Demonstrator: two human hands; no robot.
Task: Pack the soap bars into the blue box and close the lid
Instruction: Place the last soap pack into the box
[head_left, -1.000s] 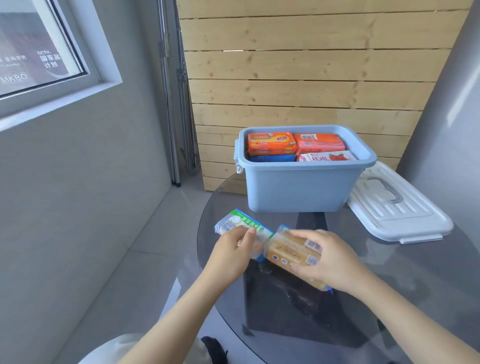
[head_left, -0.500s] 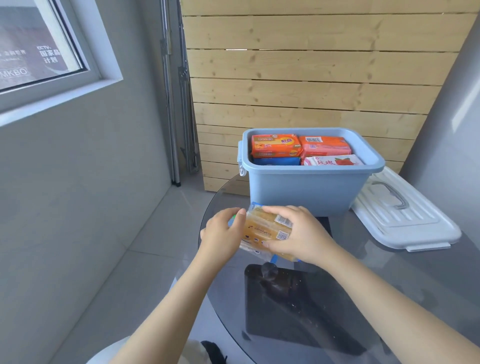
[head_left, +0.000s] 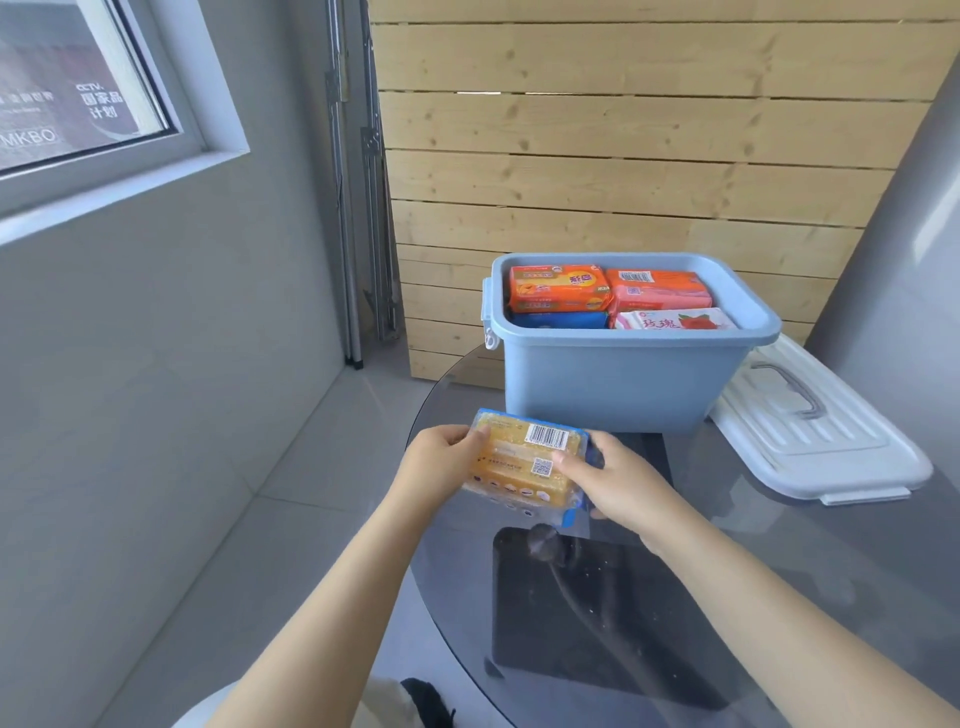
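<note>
Holding item: yellow soap bar (head_left: 524, 462) in clear crinkly wrapper with blue edging, barcode side up, carried between both hands just above the glass table (head_left: 779, 597), in front of the blue box (head_left: 613, 384) and not touching it.

Hands: left hand (head_left: 434, 467) grips the bar's left end, fingers curled under, thumb on top. Right hand (head_left: 618, 483) clamps the right end, thumb across the printed face beside the square code. Whether a second packet sits beneath the bar cannot be told; only the yellow one shows.

Handling, as judged: stiff, solid block, moderately heavy for its bulk, unlikely to break. Film wrapper looks slick and loose at the sealed ends, so best gripped across the firm block, not by the blue flaps.

Box contents: orange packet (head_left: 558, 288), pink packet (head_left: 660, 291), white rose-printed packet (head_left: 675, 319), dark blue packet (head_left: 558, 319). Stock reaches near the rim; remaining room looks tight, probably only the top layer.

Lid (head_left: 810, 431): white, grey handle, lying flat on the table just right of the box. Not yet fitted.

Change from earlier frames: a second ago each hand held a separate packet, a green-and-white one at left; these have since been brought together, and the bar has been lifted nearer the box, its face now squared to the camera.
</note>
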